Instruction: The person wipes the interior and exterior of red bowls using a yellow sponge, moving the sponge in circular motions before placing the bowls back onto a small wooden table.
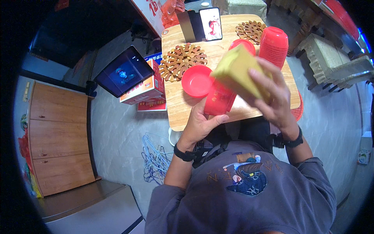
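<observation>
My left hand (201, 122) grips a red plastic bowl or cup (219, 99) bearing gold writing, tilted on its side above the table's near edge. In my right hand (274, 93) is a yellow block-shaped thing (244, 73), perhaps a folded cloth or sponge, held just above and to the right of that red piece and partly covering it. A round red bowl (197, 82) rests to the left, its inside facing up. Behind the yellow thing another red bowl (242, 46) is partly hidden. A tall stack of red bowls (273, 46) stands at the right.
The wooden table (178, 112) also bears two openwork wooden trivets (187, 60), (250, 31) and a phone (211, 25) on a stand. Left of it, a tablet (124, 71) leans on cardboard boxes (143, 93). Clothes hangers (155, 158) lie on the floor; a covered chair (330, 55) stands right.
</observation>
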The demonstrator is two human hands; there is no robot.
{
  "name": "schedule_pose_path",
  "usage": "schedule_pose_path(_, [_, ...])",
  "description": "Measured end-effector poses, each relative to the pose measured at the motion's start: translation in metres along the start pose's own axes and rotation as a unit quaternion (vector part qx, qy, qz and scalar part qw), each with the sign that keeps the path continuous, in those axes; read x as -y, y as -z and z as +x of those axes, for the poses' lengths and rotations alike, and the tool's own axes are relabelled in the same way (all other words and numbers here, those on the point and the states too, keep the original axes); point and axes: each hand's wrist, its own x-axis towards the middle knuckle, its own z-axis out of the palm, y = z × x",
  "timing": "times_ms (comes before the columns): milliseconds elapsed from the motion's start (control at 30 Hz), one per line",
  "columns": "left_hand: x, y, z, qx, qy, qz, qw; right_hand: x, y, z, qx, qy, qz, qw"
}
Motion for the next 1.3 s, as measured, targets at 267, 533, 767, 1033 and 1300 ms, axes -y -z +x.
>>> schedule_pose_path(267, [0.014, 0.009, -0.003, 0.04, 0.086, -0.167, 0.981, -0.008, 0.0, 0.007, 0.002, -0.054, 0.07, 0.996])
schedule_pose_path(533, [-0.009, 0.022, 0.0, -0.114, -0.026, -0.343, 0.932, -0.034, -0.016, -0.014, 0.04, -0.128, -0.022, 0.991])
schedule_pose_path(767, [-0.004, 0.048, 0.02, -0.125, -0.048, 0.238, 0.962, -0.057, -0.037, -0.04, 0.109, -0.183, -0.181, 0.96])
schedule_pose_path(1033, [0.011, 0.053, 0.039, -0.029, -0.111, 0.582, 0.805, -0.057, -0.034, -0.057, 0.202, -0.116, -0.139, 0.962])
schedule_pose_path(1300, [0.036, 0.049, 0.043, 0.007, -0.071, 0.59, 0.804, -0.061, -0.052, -0.065, 0.154, -0.135, -0.175, 0.963])
